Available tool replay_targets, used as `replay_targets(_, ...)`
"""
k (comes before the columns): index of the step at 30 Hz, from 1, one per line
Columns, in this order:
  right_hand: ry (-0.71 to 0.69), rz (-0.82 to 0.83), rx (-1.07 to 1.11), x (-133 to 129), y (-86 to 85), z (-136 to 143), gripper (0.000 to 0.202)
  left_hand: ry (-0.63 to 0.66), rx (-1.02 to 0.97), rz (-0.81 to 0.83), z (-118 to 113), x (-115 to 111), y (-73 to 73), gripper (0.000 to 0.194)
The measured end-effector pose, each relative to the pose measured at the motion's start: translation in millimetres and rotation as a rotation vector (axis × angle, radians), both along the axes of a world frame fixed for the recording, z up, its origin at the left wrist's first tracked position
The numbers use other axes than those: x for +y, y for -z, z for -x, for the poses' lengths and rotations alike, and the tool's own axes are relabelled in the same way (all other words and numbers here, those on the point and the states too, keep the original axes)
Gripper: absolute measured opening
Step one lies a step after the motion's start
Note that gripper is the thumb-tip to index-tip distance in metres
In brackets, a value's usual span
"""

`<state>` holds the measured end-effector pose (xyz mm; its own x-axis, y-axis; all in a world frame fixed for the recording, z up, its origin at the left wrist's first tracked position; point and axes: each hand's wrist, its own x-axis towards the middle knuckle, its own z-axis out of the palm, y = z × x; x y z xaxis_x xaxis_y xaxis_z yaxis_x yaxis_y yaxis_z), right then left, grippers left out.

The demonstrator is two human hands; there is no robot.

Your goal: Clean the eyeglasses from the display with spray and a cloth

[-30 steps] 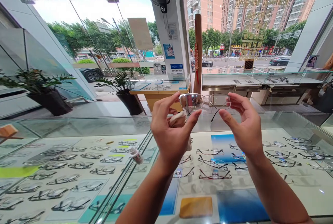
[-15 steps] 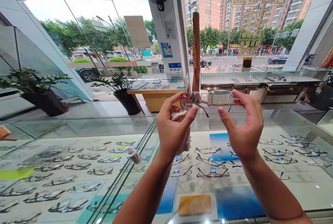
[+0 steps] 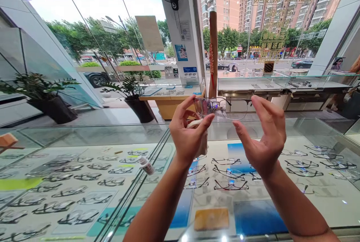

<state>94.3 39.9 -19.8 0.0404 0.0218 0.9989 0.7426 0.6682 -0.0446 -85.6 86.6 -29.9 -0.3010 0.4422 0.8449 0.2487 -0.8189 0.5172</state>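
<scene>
A pair of thin-rimmed eyeglasses (image 3: pixel 234 109) is held up above the counter, lenses facing me. My left hand (image 3: pixel 187 131) pinches its left lens end between thumb and fingers. A pale cloth (image 3: pixel 203 145) hangs from that same hand, partly hidden behind the palm. My right hand (image 3: pixel 264 137) is at the other end of the frame, thumb and index finger spread apart. Its index fingertip is close to the right hinge; whether it touches cannot be made out. A small white bottle (image 3: pixel 146 166) with a reddish label lies on the glass to the left.
Below the hands is a glass display counter (image 3: pixel 84 131) with rows of eyeglasses (image 3: pixel 230 174) inside. A tan rectangular case (image 3: pixel 212 219) lies near the front edge. Beyond stand potted plants (image 3: pixel 137 108), a wooden post (image 3: pixel 213 54) and more display cases (image 3: pixel 250 84).
The eyeglasses have turned slightly, and their lenses now look clearer. My right thumb and index finger have spread farther apart. My left hand keeps its hold on the glasses and cloth.
</scene>
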Motion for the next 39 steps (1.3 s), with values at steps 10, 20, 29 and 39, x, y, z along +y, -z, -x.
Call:
replay_targets(10, -0.541, 0.487, 0.422, 11.8, -0.4, -2.6, 0.036, -0.380, 0.159, -0.289, 3.3, -4.6, 3.9, 0.070)
replay_targets(20, -0.737, 0.595, 0.589, 15.0, -4.3, -6.5, 0.024, -0.416, 0.198, -0.290, 3.7, -7.6, 2.6, 0.068)
replay_targets(29, -0.741, 0.562, 0.647, 20.0, -4.9, -6.1, 0.016, -0.384, 0.215, -0.294, 3.8, -5.5, 3.2, 0.068)
replay_targets(39, -0.785, 0.609, 0.689, 21.7, -5.9, -7.0, 0.014, -0.348, 0.226, -0.282, 4.8, -6.3, 1.8, 0.067)
